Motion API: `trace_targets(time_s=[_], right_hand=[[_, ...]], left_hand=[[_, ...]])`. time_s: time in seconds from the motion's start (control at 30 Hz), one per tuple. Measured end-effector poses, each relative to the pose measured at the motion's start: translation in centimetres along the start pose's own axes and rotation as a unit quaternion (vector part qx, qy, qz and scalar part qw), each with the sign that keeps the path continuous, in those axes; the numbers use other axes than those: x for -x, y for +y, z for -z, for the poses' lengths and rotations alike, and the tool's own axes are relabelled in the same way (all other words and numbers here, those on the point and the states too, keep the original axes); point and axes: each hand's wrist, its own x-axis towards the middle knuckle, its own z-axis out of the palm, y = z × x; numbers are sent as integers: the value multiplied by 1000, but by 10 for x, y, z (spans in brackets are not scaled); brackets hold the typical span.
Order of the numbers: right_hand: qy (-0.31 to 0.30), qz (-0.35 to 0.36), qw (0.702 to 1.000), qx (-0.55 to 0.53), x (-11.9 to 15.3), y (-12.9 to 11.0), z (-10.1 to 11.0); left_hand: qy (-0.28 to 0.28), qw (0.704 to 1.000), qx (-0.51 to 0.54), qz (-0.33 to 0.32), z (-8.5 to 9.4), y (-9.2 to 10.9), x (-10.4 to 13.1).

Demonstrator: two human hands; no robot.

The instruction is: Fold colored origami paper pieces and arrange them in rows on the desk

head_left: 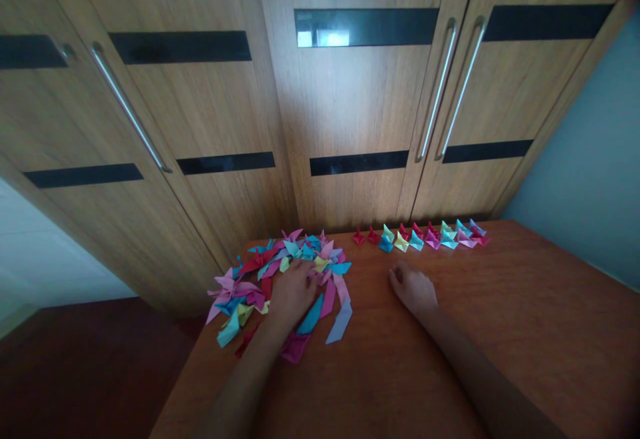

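I can't tell whether my left hand (pixel 293 287) or right hand (pixel 414 288) pinches anything; folded papers (pixel 227 285) crowd around my left, so a careless drag could scatter them.

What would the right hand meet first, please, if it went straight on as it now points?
Judging by its angle, the right hand would probably first meet a red folded paper at the left end of the row, though depth is unclear.
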Motion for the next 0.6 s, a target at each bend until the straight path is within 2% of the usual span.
trace_targets(time_s=[0.07,0.17,0.4,0.6], right_hand=[[4,11,1000,-8,5,1,0],[10,18,999,-30,5,4,-1],[21,25,997,-76,0,10,-5],[14,28,995,-92,0,11,-4]], left_hand=[[-26,999,-37,12,2,-14,-5],[-62,996,-54,16,-2,-23,-8],[-81,995,-57,24,-7,-14,-9],[-71,996,-47,10,-1,-14,-4]])
